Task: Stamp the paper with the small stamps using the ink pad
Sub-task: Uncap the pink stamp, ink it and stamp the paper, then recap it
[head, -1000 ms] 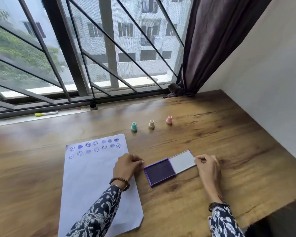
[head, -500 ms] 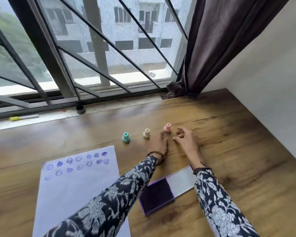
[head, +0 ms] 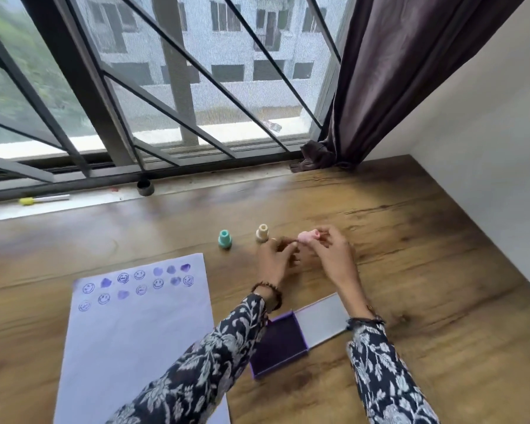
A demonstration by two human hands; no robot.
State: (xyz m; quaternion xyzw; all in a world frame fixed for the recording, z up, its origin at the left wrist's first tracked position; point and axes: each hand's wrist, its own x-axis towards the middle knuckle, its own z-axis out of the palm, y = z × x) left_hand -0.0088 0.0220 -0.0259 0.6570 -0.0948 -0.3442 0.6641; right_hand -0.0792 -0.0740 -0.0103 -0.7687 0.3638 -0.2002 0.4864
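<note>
- Head view: wooden table (head: pixel 410 270) runs up to a barred window, with a dark curtain bunched at the right corner and a plain wall on the right.
- On my near left lies the paper (head: pixel 135 347), its far end carrying two loose rows of purple marks, some smiley faces and some solid blobs; the rest of the sheet is bare.
- Just beside the paper's right edge, close to me, the ink pad (head: pixel 280 344) lies open, dark purple well on the left and grey lid (head: pixel 322 319) folded out to the right. Both my forearms cross above it.
- Two stamps stand upright past the paper's far corner: the teal stamp (head: pixel 225 239) and, to its right, the cream stamp (head: pixel 262 232).
- The pink stamp (head: pixel 307 236) is off the table, pinched in the fingertips of my right hand (head: pixel 334 255). It lies tilted, long axis roughly sideways, one end pointing left toward my other hand.
- My left hand (head: pixel 276 261) sits just beside it, fingers curled, tips close to the stamp's left end. The blur keeps me from telling whether they touch it or grip anything.
- The relation that matters next, as I judge it: the ink pad is back toward me and slightly left of the held stamp, so my right hand must draw in and turn the stamp face down over the well.
- I would then carry it left to the bare paper below the marks.
</note>
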